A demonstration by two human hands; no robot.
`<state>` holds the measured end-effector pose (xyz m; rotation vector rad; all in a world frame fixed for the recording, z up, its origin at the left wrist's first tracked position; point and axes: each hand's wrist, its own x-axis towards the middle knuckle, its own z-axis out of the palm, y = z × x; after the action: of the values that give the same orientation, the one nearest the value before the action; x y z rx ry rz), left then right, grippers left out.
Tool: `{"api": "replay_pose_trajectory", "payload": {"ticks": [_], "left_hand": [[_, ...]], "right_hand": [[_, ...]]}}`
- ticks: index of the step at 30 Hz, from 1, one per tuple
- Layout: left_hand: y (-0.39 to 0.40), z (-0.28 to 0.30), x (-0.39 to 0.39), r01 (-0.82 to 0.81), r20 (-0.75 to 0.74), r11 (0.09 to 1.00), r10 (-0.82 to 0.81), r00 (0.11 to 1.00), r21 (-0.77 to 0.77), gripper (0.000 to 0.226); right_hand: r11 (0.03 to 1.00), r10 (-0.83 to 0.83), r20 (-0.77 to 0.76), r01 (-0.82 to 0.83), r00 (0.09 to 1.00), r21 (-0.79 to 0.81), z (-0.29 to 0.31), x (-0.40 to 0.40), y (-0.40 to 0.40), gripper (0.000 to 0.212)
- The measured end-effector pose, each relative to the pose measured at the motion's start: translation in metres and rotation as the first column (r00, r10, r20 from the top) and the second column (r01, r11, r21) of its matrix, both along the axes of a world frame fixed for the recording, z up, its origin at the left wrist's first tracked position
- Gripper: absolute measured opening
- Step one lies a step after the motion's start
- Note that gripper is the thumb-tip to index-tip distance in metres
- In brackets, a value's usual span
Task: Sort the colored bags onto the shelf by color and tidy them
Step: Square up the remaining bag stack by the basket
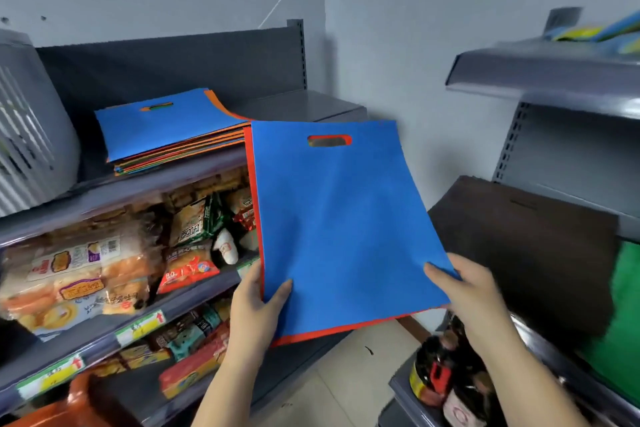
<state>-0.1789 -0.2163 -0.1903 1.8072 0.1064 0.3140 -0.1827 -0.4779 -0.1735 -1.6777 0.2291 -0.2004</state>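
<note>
Holding a blue bag (346, 225) with a red bag (254, 191) beneath it, we find left hand (254, 308) and right hand (467, 291) pinching their lower corners, right of the stacked bags (169, 130) on the shelf (304, 104).

Single head-worn wide view, looking forward and down, close over both hands, shelves (166, 180) beyond
</note>
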Motion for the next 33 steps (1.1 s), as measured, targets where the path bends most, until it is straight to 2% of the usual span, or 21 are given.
{"api": "replay_pose_trajectory", "payload": {"ticks": [4, 8, 9, 12, 16, 19, 21, 24, 27, 33], "left_hand": [[-0.020, -0.007, -0.015, 0.128, 0.005, 0.990, -0.128, 0.992, -0.058, 0.034], [-0.048, -0.013, -0.032, 0.259, -0.005, 0.941, -0.266, 0.964, -0.220, 0.029], [-0.056, -0.015, -0.035, 0.269, -0.004, 0.931, -0.278, 0.961, -0.246, 0.026], [-0.075, -0.019, -0.037, 0.288, 0.030, 0.934, -0.288, 0.957, -0.211, 0.018], [-0.101, -0.014, -0.023, 0.406, 0.012, 0.894, -0.412, 0.911, -0.187, 0.034], [-0.116, -0.015, -0.009, 0.511, 0.001, 0.834, -0.522, 0.853, -0.209, 0.041], [-0.126, -0.012, 0.000, 0.562, 0.023, 0.800, -0.571, 0.821, -0.207, 0.043], [-0.141, -0.004, 0.008, 0.661, 0.048, 0.736, -0.662, 0.748, -0.147, 0.037], [-0.155, -0.008, 0.015, 0.732, 0.000, 0.671, -0.737, 0.676, -0.122, 0.035], [-0.194, -0.012, 0.001, 0.881, -0.116, 0.424, -0.905, 0.409, -0.210, 0.030]], "right_hand": [[0.996, -0.043, -0.012, 0.044, 0.999, 0.077, 0.005, -0.041, -0.030, 0.017], [0.978, -0.201, -0.015, 0.199, 0.980, -0.064, -0.010, -0.075, -0.055, 0.010], [0.966, -0.241, -0.011, 0.239, 0.971, -0.097, -0.015, -0.084, -0.058, 0.016], [0.919, -0.368, 0.025, 0.367, 0.930, -0.142, -0.020, -0.112, -0.067, 0.026], [0.851, -0.522, 0.064, 0.524, 0.851, -0.028, -0.013, -0.141, -0.072, 0.023], [0.779, -0.616, 0.042, 0.600, 0.787, 0.180, -0.007, -0.162, -0.074, 0.016], [0.725, -0.666, 0.019, 0.641, 0.746, 0.251, -0.005, -0.175, -0.074, 0.017], [0.650, -0.744, 0.022, 0.716, 0.667, 0.255, -0.002, -0.190, -0.070, 0.017], [0.566, -0.813, 0.019, 0.784, 0.582, 0.255, -0.005, -0.205, -0.067, 0.016], [0.442, -0.888, -0.006, 0.856, 0.460, 0.270, -0.011, -0.253, -0.065, 0.020]]}}
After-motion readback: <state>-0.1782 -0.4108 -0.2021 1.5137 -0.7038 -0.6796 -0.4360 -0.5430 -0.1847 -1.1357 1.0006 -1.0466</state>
